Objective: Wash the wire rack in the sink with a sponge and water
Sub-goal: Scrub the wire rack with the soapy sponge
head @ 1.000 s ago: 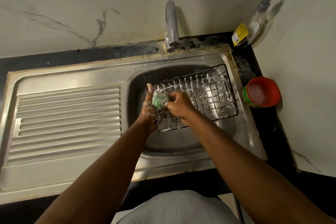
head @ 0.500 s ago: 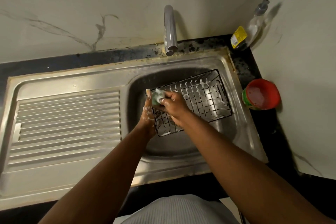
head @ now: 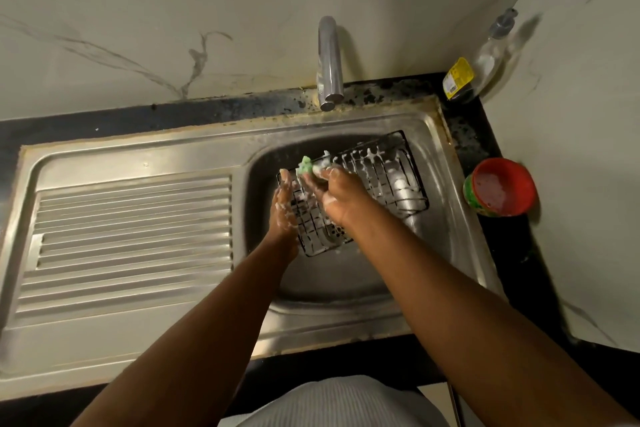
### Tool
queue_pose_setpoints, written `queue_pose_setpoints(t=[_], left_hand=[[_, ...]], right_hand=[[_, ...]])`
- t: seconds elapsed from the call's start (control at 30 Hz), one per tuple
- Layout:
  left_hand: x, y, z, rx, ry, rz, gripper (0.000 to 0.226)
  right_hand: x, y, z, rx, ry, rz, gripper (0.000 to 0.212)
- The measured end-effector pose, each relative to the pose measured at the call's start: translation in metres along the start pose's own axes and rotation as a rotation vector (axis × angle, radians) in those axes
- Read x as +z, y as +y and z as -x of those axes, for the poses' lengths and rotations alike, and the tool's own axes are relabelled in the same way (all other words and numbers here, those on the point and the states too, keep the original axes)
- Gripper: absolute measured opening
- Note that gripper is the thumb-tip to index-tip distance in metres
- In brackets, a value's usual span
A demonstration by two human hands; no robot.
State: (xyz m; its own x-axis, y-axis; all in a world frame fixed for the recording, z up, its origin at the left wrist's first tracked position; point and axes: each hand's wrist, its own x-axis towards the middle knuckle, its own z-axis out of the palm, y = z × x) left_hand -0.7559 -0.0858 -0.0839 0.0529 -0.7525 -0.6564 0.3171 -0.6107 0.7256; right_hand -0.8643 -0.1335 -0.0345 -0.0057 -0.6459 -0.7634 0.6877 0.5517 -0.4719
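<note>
1. The left hand point(head: 284, 206) is foamy, with fingers out fairly straight and pressed flat on the left edge of the rack point(head: 382, 180). It's in the same spot as a second ago, bracing rather than gripping. I can't see the thumb, so I can't rule out a hook round the wire.
2. The sponge point(head: 306, 165) is what's moved. It has slid along that left edge from about the middle up to the far left corner.
3. The right hand point(head: 341, 192) is clamped round the sponge and driving it. The two hands sit just beside each other, not touching as far as I can tell.
4. The rack is down in the sink point(head: 329, 282), lying at a slant with suds on most of its wires. My guess is that soaping is well along and the left side is nearly done. The rinse is yet to come, since there's no stream from the tap point(head: 330, 61).
5. Hard to see:
   - The hands are motion-blurred.
   - Most of the sponge is buried in the fingers.
   - The rack's near left part sits under the right wrist.
   - The drain is not in view.
   - The underside of the rack can't be checked for dirt.
</note>
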Motion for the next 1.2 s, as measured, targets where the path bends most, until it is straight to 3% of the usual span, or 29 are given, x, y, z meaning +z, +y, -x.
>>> queue_pose_setpoints(t=[0.1, 0.23, 0.3, 0.47, 0.6, 0.73, 0.8, 0.9, 1.0, 1.1, 1.2], left_hand=[[0.001, 0.007, -0.005, 0.028, 0.019, -0.004, 0.108], [-0.002, 0.012, -0.002, -0.001, -0.009, -0.022, 0.109], [-0.003, 0.013, 0.008, 0.01, -0.034, -0.035, 0.106], [-0.011, 0.001, 0.009, -0.056, -0.039, 0.006, 0.109], [-0.019, 0.0, -0.002, -0.071, -0.025, -0.008, 0.107], [-0.019, 0.012, 0.007, -0.071, -0.034, -0.051, 0.117], [-0.021, 0.012, 0.012, -0.057, -0.035, -0.087, 0.116], [-0.021, 0.005, 0.017, -0.103, -0.024, -0.059, 0.122], [-0.021, 0.006, 0.019, -0.15, -0.005, 0.035, 0.099], [-0.024, 0.007, 0.015, -0.173, 0.004, 0.083, 0.083], [-0.023, 0.015, 0.006, -0.138, 0.021, 0.008, 0.08]], right_hand=[[-0.009, 0.002, 0.004, -0.073, -0.042, 0.019, 0.021], [-0.034, 0.001, -0.015, -0.13, 0.321, 0.108, 0.014], [-0.04, -0.007, -0.022, -0.107, 0.378, 0.08, 0.011], [-0.031, -0.018, -0.014, -0.113, 0.191, -0.042, 0.028], [-0.034, -0.015, -0.01, -0.167, 0.083, -0.058, 0.02], [-0.059, -0.017, -0.025, -0.164, 0.364, 0.103, 0.008], [-0.07, -0.023, -0.033, -0.14, 0.496, 0.094, 0.014], [-0.067, -0.038, -0.039, -0.155, 0.391, -0.056, 0.015], [-0.053, -0.044, -0.029, -0.123, 0.268, -0.298, 0.011], [-0.043, -0.041, -0.023, -0.18, 0.19, -0.212, 0.015], [-0.049, -0.037, -0.025, -0.314, 0.254, 0.062, 0.022]])
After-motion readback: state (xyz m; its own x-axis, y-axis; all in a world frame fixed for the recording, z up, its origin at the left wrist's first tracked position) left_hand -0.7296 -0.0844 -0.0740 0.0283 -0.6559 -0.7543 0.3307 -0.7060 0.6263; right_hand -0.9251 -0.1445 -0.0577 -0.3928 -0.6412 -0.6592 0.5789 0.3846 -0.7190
